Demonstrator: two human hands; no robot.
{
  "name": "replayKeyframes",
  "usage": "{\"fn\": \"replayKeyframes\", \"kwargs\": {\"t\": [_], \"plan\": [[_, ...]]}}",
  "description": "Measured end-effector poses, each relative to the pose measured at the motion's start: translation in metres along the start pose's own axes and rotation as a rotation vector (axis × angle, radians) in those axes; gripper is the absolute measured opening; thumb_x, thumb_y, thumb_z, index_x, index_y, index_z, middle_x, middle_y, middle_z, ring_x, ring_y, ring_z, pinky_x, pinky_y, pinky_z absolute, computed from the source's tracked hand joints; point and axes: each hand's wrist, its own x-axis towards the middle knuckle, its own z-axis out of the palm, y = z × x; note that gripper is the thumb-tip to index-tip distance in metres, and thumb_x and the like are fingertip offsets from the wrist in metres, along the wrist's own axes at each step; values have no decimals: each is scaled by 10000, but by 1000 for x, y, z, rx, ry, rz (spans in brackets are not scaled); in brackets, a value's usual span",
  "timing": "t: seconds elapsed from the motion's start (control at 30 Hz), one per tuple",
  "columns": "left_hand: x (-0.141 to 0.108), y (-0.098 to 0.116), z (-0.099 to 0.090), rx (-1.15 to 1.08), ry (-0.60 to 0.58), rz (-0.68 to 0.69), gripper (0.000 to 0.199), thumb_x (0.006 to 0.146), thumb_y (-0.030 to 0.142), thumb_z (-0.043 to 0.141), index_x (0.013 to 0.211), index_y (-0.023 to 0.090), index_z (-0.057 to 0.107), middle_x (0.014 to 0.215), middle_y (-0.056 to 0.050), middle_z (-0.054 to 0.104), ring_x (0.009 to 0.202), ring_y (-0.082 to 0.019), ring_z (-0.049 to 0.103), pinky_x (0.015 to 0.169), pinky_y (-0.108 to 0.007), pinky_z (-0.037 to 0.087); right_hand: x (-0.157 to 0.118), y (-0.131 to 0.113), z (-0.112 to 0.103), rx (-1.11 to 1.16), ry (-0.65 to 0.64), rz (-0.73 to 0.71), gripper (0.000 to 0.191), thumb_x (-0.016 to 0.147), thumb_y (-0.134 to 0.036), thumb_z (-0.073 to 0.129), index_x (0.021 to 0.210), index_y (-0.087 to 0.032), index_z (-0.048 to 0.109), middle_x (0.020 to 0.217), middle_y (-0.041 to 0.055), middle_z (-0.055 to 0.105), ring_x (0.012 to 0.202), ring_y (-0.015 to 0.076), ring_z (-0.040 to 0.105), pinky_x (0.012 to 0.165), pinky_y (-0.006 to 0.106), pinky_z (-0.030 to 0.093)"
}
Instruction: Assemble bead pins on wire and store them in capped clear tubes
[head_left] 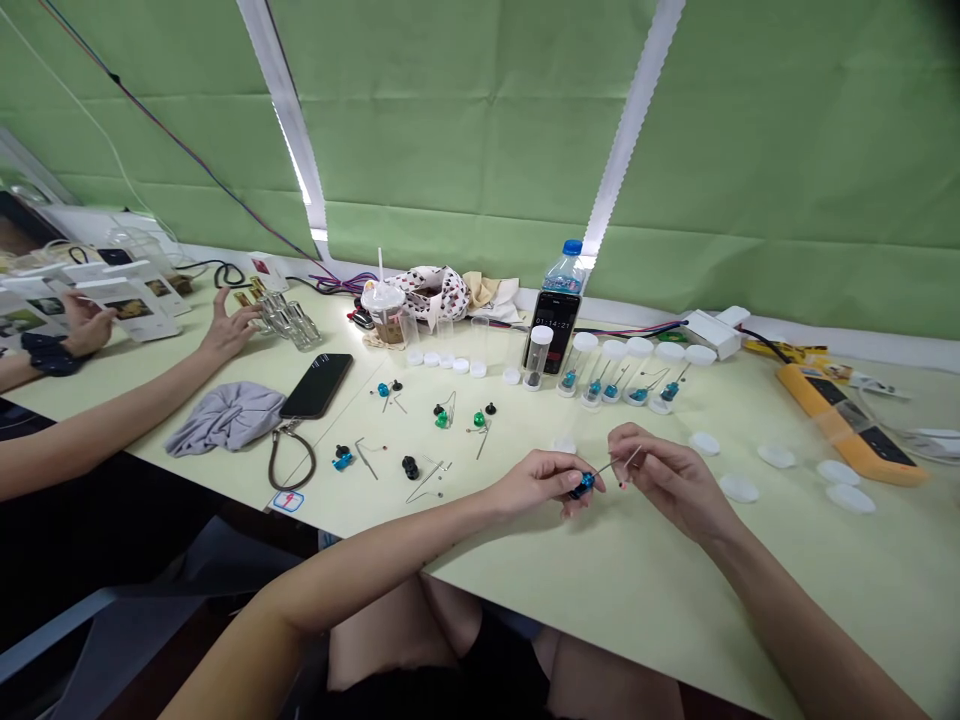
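Note:
My left hand (544, 482) is closed on a small shiny blue fitting (582, 486) with a thin metal rod sticking out to the right. Close beside it, my right hand (671, 478) pinches a thin bent metal wire (632, 458) with a tiny reddish end. Whether wire and rod are joined cannot be made out. Left of my hands lie loose sets: green fittings (442, 419), blue fittings (343, 459), black knobs (409, 467) and bent wires (426, 484). Behind my hands stand several capped clear tubes (666, 388) with blue fittings inside.
White caps (739, 488) lie right of my hands, near a yellow power strip (847, 425). A timer phone (553, 325) leans on a water bottle (564, 268). Left are a dark phone (318, 386), a grey cloth (225, 418), and a co-worker's hand (226, 328) at glass bottles (292, 322).

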Motion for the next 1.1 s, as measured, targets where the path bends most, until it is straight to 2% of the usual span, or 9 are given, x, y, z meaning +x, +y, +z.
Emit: {"fn": "replayKeyframes", "kwargs": {"t": [0.1,0.27,0.43,0.63,0.83,0.9,0.97,1.03,1.1], "plan": [[1,-2,0,33,43,6,472,785,527,549,982,104,627,767,-48,542,573,-72,486,586,-232,418,1,-7,-2,-124,12,-10,354,771,-503,602,992,-237,677,1014,90,530,768,166,534,707,322,479],[1,-6,2,60,75,39,434,784,499,566,957,104,615,744,-41,554,568,-80,506,595,-246,428,0,-16,4,-257,-75,44,204,806,-389,597,858,-212,683,851,73,591,723,169,547,624,295,476],[2,-6,3,65,121,88,409,783,466,585,982,109,598,790,-52,573,615,-103,558,634,-270,456,-2,-21,11,-298,-12,46,174,838,-354,558,832,-207,651,869,67,603,700,153,542,642,293,474],[1,2,6,100,208,178,397,780,437,603,1003,108,582,786,-65,615,675,-138,608,731,-324,481,0,-40,21,-486,9,-86,161,849,-342,542,796,-235,650,872,64,646,848,204,587,723,320,487],[1,5,8,66,232,301,361,800,394,595,1017,116,517,861,-90,615,627,-125,594,644,-310,492,11,-72,29,-509,-23,-49,238,883,-366,481,774,-208,623,789,53,616,596,131,522,526,269,451],[2,6,6,94,287,339,346,824,406,557,1008,120,495,835,-85,612,595,-110,566,601,-287,479,15,-86,28,-522,-8,-62,231,879,-365,493,763,-207,617,760,46,605,584,126,512,527,267,444],[2,10,4,176,409,387,316,839,405,532,992,133,481,818,-71,599,623,-103,546,614,-268,466,19,-100,25,-538,32,-85,217,867,-371,513,762,-212,616,768,47,608,584,126,506,522,266,437],[4,15,3,303,556,438,301,826,383,557,1002,153,474,889,-73,581,755,-123,553,720,-283,464,24,-111,21,-531,113,-111,205,851,-389,536,779,-217,620,774,50,609,583,128,501,514,268,431],[8,21,3,437,645,456,375,777,351,623,1067,175,465,1053,-96,546,976,-173,531,880,-340,422,29,-116,17,-502,213,-142,212,834,-412,555,795,-216,625,771,52,604,585,130,501,506,267,427]]}}
